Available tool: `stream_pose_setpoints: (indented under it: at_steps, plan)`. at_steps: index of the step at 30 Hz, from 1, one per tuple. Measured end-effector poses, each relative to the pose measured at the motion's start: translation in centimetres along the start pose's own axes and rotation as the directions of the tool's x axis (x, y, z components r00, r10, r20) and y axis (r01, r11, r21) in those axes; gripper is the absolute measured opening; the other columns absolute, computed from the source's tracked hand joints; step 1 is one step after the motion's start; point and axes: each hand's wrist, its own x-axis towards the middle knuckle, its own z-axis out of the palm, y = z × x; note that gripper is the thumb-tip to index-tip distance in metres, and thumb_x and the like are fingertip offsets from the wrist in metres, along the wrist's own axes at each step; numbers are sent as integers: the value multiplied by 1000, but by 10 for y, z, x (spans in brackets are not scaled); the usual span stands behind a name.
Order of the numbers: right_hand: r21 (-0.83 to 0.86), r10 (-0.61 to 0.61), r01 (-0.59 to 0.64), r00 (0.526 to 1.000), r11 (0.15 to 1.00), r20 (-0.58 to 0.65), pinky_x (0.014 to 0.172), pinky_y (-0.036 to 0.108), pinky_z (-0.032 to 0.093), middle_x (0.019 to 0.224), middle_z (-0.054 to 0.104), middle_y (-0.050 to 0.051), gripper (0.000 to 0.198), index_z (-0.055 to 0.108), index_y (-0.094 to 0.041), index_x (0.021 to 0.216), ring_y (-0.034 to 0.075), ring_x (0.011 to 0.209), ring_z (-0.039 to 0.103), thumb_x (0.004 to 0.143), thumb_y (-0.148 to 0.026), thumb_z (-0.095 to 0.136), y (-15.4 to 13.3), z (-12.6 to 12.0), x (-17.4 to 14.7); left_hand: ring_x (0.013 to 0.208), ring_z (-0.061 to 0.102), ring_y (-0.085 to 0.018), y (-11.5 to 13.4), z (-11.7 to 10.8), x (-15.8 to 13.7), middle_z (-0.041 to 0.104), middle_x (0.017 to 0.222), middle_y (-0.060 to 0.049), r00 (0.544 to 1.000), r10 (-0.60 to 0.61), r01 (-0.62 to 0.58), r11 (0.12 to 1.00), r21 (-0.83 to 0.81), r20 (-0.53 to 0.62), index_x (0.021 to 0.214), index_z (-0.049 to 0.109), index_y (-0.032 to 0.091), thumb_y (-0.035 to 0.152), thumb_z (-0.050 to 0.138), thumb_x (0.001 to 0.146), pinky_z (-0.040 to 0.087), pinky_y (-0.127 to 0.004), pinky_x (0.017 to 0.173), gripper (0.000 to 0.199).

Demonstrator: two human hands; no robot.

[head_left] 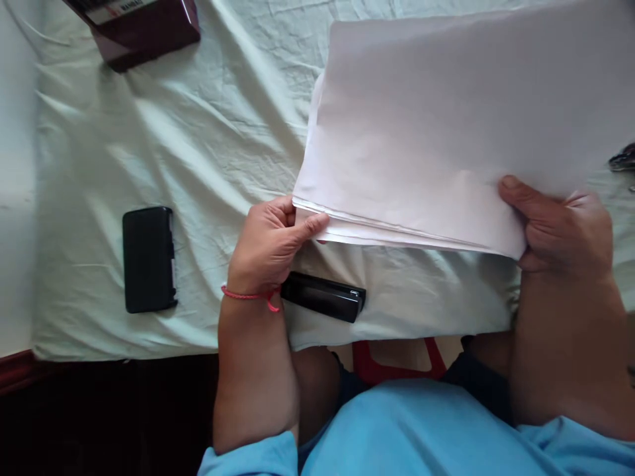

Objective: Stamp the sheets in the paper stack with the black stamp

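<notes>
A stack of large white paper sheets [426, 125] is held up over the cloth-covered surface. My left hand [275, 241] pinches its near left corner, the thumb on top of the lower sheets and the other fingers underneath. At the near right corner my right hand [565, 228] grips the stack, thumb flat on the top sheet, fingers hidden below. The sheets fan slightly apart along the near edge. Just beside my left wrist, below the paper, lies a black stapler [325, 295], its left end hidden behind the wrist.
A pale green cloth [218, 145] with wrinkles covers the surface. A black rectangular case [149, 259] lies at the left. A dark maroon box [149, 33] stands at the far left. Some dark metallic object [622, 158] shows at the right edge. Below is a red stool [370, 363].
</notes>
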Motion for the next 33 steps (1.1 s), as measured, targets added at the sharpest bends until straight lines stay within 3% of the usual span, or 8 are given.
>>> stream_pose_setpoints:
  at_steps: [5, 9, 12, 15, 21, 23, 28, 33]
  plan:
    - [19, -19, 19, 1000, 1000, 23, 119, 56, 72, 116, 89, 6, 34, 86, -23, 90, 34, 125, 85, 67, -36, 108, -5, -5, -4, 57, 50, -13, 0, -3, 0, 64, 65, 0, 1000, 2, -1, 997, 72, -3, 70, 71, 21, 58, 108, 77, 39, -27, 50, 52]
    - [20, -12, 12, 1000, 1000, -9, 120, 59, 71, 116, 91, 4, 44, 88, -25, 91, 36, 125, 85, 58, -41, 113, -4, -6, -5, 65, 57, -13, -5, -5, 4, 65, 75, 1, 998, 45, -44, 999, 22, -40, 84, 73, 23, 59, 105, 81, 46, -25, 55, 48]
    - [25, -12, 12, 1000, 1000, -12, 120, 57, 71, 115, 91, 2, 50, 87, -27, 87, 36, 130, 84, 51, -46, 116, -3, -7, -6, 67, 57, -12, -10, -5, 6, 65, 76, 2, 993, 69, -74, 996, -47, -97, 84, 71, 23, 49, 107, 78, 50, -24, 61, 45]
    - [21, -53, 53, 999, 998, 7, 120, 56, 71, 118, 90, 3, 45, 85, -27, 85, 36, 134, 83, 56, -45, 114, -4, -7, -8, 65, 51, -11, -12, -4, 5, 60, 72, 3, 984, 83, -91, 995, -41, -159, 75, 65, 23, 47, 105, 79, 46, -25, 60, 47]
    - [24, -55, 55, 998, 998, 15, 123, 59, 69, 114, 90, 5, 36, 87, -25, 92, 37, 131, 84, 65, -37, 108, -10, -10, -13, 60, 42, -13, -10, -2, 5, 50, 65, 3, 986, 85, -76, 995, 66, -145, 73, 64, 25, 68, 97, 88, 35, -28, 53, 57]
    - [33, -72, 72, 997, 997, 9, 123, 58, 70, 115, 90, 4, 37, 87, -25, 90, 36, 130, 85, 63, -37, 110, -9, -12, -12, 60, 43, -12, -10, 0, 7, 52, 67, 4, 984, 97, -96, 995, 14, -153, 76, 66, 24, 66, 102, 83, 34, -26, 51, 56]
    - [28, -74, 75, 997, 997, -34, 120, 64, 71, 115, 90, 4, 60, 85, -24, 88, 37, 124, 86, 45, -50, 118, -2, -17, -7, 65, 56, -11, -20, -1, 12, 66, 77, 2, 976, 151, -167, 982, -94, -154, 84, 73, 22, 56, 114, 71, 47, -23, 59, 55]
    - [61, -75, 79, 995, 995, -62, 118, 66, 72, 111, 88, 9, 63, 85, -18, 91, 39, 121, 86, 45, -46, 118, 0, -20, -5, 56, 45, -8, -30, -6, 15, 59, 66, 4, 954, 223, -246, 964, -98, -200, 73, 73, 21, 64, 114, 74, 36, -21, 48, 59]
